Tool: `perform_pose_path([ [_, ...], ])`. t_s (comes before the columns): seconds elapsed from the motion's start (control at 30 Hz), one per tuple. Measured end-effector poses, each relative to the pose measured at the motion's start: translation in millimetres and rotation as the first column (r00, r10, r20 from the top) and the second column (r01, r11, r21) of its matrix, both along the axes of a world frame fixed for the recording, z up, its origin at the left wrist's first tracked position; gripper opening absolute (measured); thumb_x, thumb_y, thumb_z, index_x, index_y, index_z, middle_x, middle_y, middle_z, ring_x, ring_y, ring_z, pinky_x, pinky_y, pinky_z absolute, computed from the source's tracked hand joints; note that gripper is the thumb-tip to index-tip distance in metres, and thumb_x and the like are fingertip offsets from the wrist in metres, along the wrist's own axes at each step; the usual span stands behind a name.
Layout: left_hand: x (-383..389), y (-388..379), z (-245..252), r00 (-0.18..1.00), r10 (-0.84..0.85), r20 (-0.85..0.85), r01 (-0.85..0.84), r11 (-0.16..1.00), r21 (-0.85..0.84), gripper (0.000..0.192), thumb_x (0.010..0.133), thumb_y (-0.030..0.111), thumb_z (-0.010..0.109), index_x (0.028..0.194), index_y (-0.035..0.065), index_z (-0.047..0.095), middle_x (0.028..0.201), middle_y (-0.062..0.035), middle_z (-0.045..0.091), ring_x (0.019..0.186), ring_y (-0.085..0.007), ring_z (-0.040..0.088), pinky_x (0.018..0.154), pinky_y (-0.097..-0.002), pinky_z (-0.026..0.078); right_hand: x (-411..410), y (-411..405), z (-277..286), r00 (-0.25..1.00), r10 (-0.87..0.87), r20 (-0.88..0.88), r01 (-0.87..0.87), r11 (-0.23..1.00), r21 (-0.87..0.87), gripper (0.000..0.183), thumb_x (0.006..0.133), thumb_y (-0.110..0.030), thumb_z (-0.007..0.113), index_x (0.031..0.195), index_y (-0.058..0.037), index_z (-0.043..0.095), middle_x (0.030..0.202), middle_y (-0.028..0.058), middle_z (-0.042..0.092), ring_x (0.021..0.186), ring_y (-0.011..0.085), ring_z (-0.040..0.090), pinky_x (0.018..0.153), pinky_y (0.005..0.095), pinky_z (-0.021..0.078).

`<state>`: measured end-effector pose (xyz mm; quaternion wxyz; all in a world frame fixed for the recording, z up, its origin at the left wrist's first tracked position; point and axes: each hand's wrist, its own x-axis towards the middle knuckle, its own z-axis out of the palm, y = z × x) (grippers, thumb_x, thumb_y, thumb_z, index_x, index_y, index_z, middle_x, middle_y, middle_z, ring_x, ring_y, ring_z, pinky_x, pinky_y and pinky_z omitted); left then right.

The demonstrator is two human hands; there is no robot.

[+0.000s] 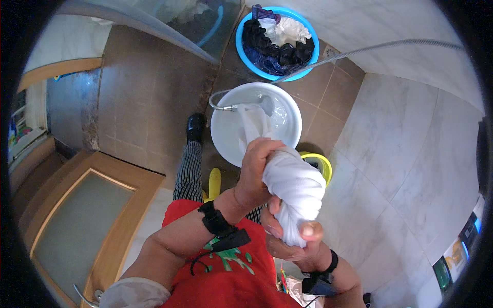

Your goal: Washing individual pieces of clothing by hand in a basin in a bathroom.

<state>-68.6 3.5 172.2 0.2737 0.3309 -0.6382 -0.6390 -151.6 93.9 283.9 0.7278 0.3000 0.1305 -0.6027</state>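
Both my hands grip a bunched, twisted white cloth (296, 181). My left hand (256, 169) closes around its upper part, and my right hand (292, 238) holds the lower end with the thumb on top. A thinner length of the cloth hangs beyond my left hand over a white basin (294, 127) that holds water. In the basin lies a shower head (265, 106), partly behind the cloth, joined to a metal hose (366, 49). Farther off, a blue tub (316, 46) holds black, dark blue and white clothes (287, 30).
A yellow bucket (327, 169) stands right of the basin, partly hidden by the cloth. A yellow object (215, 183) is by my black shoe (195, 127). A marble-patterned wall (389, 154) rises at right; a wood-framed door (119, 231) is at lower left. A floor drain (330, 53) lies near the blue tub.
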Motion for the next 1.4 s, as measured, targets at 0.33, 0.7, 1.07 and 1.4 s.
perform_pose_path([
  [0.33, 8.4, -6.7, -9.7, 0.974, -0.213, 0.079, 0.209, 0.976, 0.056, 0.076, 0.079, 0.029, 0.068, 0.137, 0.0026, 0.027, 0.123, -0.0219, 0.05, 0.109, -0.0373, 0.052, 0.093, -0.0414, 0.043, 12.4, -22.1, -24.7, 0.954, -0.299, 0.026, 0.297, 0.954, 0.048, 0.049, 0.088, -0.039, 0.056, 0.119, -0.0037, 0.044, 0.1, 0.0037, 0.053, 0.042, 0.0052, 0.043, 0.037, 0.0192, 0.0386],
  [0.7, 14.7, -30.2, -8.9, 0.808, -0.415, -0.419, 0.544, 0.251, 0.8, 0.074, 0.071, 0.024, 0.075, 0.134, 0.0062, 0.04, 0.12, -0.007, 0.055, 0.113, -0.0171, 0.052, 0.096, -0.0325, 0.042, -12.9, -4.8, 5.9, 0.546, 0.355, -0.758, -0.334, 0.923, 0.191, 0.085, 0.081, -0.069, 0.047, 0.139, -0.0077, 0.034, 0.127, 0.0099, 0.054, 0.093, 0.0224, 0.062, 0.061, 0.0278, 0.0534],
  [1.07, 4.6, -45.4, -13.2, 0.391, -0.715, -0.579, 0.739, -0.131, 0.661, 0.052, 0.068, 0.016, 0.077, 0.114, 0.006, 0.056, 0.096, -0.004, 0.064, 0.088, -0.0135, 0.062, 0.076, -0.0286, 0.049, -53.5, -13.4, -10.4, -0.825, -0.537, 0.175, -0.334, 0.715, 0.614, 0.048, 0.08, -0.027, 0.059, 0.125, -0.0314, 0.044, 0.128, -0.0061, 0.049, 0.128, 0.0187, 0.04, 0.101, 0.0595, 0.0258],
  [1.4, -0.7, -43.8, -1.9, 0.313, -0.919, -0.24, 0.832, 0.144, 0.537, 0.07, 0.071, 0.02, 0.078, 0.127, 0.004, 0.04, 0.108, -0.0118, 0.061, 0.099, -0.0203, 0.059, 0.084, -0.0324, 0.047, -75.2, -24.7, -11.2, -0.828, -0.544, -0.134, -0.415, 0.435, 0.799, 0.022, 0.07, -0.014, 0.058, 0.091, -0.0085, 0.059, 0.071, 0.0029, 0.057, 0.065, 0.0182, 0.059, 0.062, 0.0344, 0.0478],
])
